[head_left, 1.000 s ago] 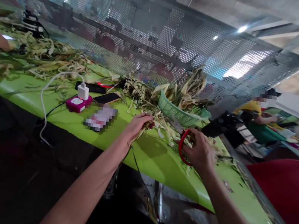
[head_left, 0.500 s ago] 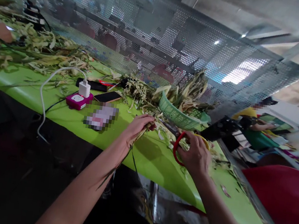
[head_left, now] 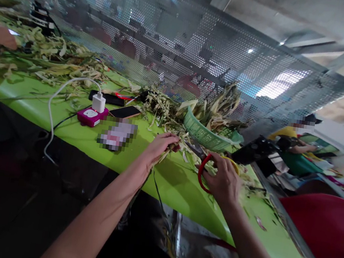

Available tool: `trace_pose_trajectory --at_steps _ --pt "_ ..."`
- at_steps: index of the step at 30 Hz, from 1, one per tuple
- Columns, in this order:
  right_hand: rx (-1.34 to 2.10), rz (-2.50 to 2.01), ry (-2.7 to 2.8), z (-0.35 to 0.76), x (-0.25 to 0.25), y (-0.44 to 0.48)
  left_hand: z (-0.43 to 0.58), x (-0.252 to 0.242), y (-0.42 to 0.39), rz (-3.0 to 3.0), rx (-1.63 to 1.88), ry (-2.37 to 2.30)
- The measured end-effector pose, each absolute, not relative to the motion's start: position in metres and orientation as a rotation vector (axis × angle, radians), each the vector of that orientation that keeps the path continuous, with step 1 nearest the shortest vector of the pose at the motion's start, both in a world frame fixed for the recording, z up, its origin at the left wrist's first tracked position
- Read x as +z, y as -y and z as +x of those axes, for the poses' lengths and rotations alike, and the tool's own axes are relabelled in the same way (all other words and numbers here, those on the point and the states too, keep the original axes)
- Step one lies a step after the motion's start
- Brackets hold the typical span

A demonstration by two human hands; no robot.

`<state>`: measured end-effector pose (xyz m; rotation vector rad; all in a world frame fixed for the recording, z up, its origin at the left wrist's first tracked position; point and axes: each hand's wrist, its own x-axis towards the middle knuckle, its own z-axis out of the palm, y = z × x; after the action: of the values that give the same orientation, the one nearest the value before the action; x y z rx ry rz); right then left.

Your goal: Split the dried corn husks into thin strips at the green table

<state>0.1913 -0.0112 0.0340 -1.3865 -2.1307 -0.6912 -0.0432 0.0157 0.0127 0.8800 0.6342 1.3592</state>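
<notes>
The right hand (head_left: 225,178) grips metal scissors (head_left: 200,152) by their rounded loops, blades toward the left hand (head_left: 162,145), which pinches thin, dry leaf strips (head_left: 164,155), with a perforated, curved green basket (head_left: 203,136) beyond both on the smooth counter (head_left: 183,184).

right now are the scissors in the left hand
No, the scissors are in the right hand, while the left hand holds thin plant strips.

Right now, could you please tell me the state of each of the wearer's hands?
Left hand: closed, holding thin leafy strips.
Right hand: closed, holding scissors by the handles.
</notes>
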Motion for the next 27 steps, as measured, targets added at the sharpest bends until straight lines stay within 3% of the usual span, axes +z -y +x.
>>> trace_pose_trajectory --at_steps 27 --pt "-0.533 -1.407 2.201 0.180 0.027 0.012 -0.037 0.006 -0.015 1.138 1.391 -0.855"
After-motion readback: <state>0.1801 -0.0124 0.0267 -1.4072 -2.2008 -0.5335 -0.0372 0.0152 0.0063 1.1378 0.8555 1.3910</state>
